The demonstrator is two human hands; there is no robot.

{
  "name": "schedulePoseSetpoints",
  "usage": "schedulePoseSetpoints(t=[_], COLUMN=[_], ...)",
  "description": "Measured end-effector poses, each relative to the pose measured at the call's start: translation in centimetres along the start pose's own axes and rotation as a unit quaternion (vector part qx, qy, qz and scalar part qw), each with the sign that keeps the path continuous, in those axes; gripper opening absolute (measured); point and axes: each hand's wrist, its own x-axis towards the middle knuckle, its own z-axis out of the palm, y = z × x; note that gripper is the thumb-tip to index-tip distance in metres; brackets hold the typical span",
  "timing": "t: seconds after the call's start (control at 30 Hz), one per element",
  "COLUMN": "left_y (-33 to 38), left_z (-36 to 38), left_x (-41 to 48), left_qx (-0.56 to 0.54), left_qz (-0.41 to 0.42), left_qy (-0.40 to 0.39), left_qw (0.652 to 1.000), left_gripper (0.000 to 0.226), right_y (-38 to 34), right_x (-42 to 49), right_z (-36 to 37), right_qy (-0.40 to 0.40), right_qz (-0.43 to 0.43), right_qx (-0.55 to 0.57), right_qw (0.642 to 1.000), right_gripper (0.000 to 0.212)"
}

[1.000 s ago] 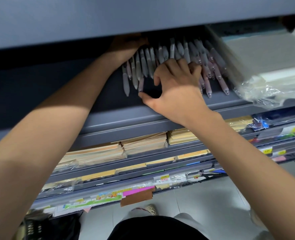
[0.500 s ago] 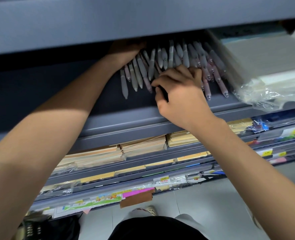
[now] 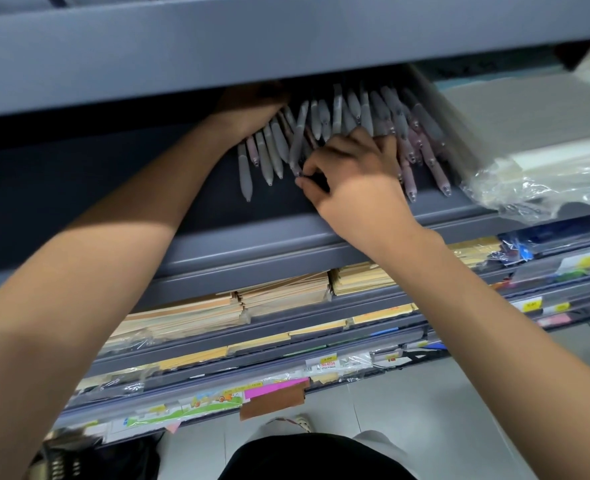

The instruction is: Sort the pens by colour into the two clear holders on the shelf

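Floor [image 3: 408, 393]: pale tiles well below the pen shelf [image 3: 252, 237], with one light shoe [image 3: 298, 421] poking out from under dark clothing.
Labels: a brown card [image 3: 273, 401] and a pink strip [image 3: 273, 388] sit on the lowest rail, well under the pen shelf.
Envelopes [image 3: 279, 292]: tan and yellow stacks, packed tight on the level right beneath the pen shelf.
Right hand [image 3: 356, 174]: comes in over the pen shelf's front lip, knuckles up and fingers curled. Thumb and forefinger pinch one of the grey pens [image 3: 269, 150] by its tip.
Grey pens: fanned out on the left part of the pen shelf, tips pointing towards the front lip, a bit crossed over each other.
Pink pens [image 3: 408, 168]: on the pen shelf just right of the right hand, tips forward too.
Left hand [image 3: 248, 109]: at the back of the pen shelf, touching the far ends of the grey pens. It's in shadow and half hidden, so I can't tell what the fingers are doing.
Wrapped stack [image 3: 529, 133]: flat sheets in crinkly clear plastic, at the right end of the pen shelf, just beside the pink pens.
Upper shelf [image 3: 286, 46]: a grey board directly above the pen shelf, covering the pens' far ends.
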Motion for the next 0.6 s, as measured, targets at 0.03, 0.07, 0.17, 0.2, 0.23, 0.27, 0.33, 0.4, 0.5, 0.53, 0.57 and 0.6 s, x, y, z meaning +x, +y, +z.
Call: schedulePoseSetpoints(t=[0.03,0.07,0.17,0.2,0.23,0.27,0.33,0.4,0.5,0.53,0.57,0.6], left_y=[0.0,-0.1,-0.2,-0.2,0.1,0.2,0.5,0.5,0.8,0.8,0.8,0.8], left_z=[0.1,0.2,0.3,0.3,0.2,0.1,0.1,0.1,0.3,0.4,0.5,0.4], left_x=[0.1,0.1,0.1,0.2,-0.2,-0.3,-0.5,-0.6,-0.7,-0.7,-0.7,-0.7], left_qx=[-0.004,-0.008,-0.037,-0.029,-0.01,0.007,0.024,0.039,0.052,0.055,0.056,0.059], left_qz=[0.007,0.009,0.004,-0.001,0.002,0.006,0.021,0.023,0.03,0.034,0.037,0.037], left_qy=[0.008,0.015,0.015,0.006,-0.007,-0.027,-0.059,-0.082,-0.106,-0.111,-0.114,-0.112], left_qw=[1.0,1.0,0.999,1.0,1.0,1.0,0.998,0.996,0.993,0.992,0.991,0.991], left_gripper=[0.008,0.007,0.024,0.03,0.033,0.036,0.046,0.051,0.047,0.045,0.044,0.043], right_y=[0.1,0.2,0.4,0.5,0.7,1.0,2.0,3.0,3.4,3.3,3.2,3.2], right_x=[0.3,0.6,0.7,0.5,0.1,-0.3,-1.1,-1.6,-1.9,-1.9,-1.9,-2.0], right_z=[0.1,0.2,0.2,0.0,-0.3,-0.7,-1.4,-1.7,-1.6,-1.5,-1.5,-1.5], right_qy=[-0.006,-0.011,-0.015,-0.006,0.013,0.04,0.08,0.082,0.08,0.078,0.078,0.081], right_qz=[0.002,0.006,0.003,-0.001,-0.001,0.007,0.039,0.068,0.089,0.092,0.098,0.11], right_qx=[-0.003,-0.005,0.005,0.013,0.017,0.015,-0.013,-0.044,-0.039,-0.029,-0.016,-0.003], right_qw=[1.0,1.0,1.0,1.0,1.0,0.999,0.996,0.993,0.992,0.992,0.992,0.991], right_gripper=[0.022,0.023,0.024,0.024,0.022,0.02,0.018,0.019,0.023,0.024,0.025,0.025])
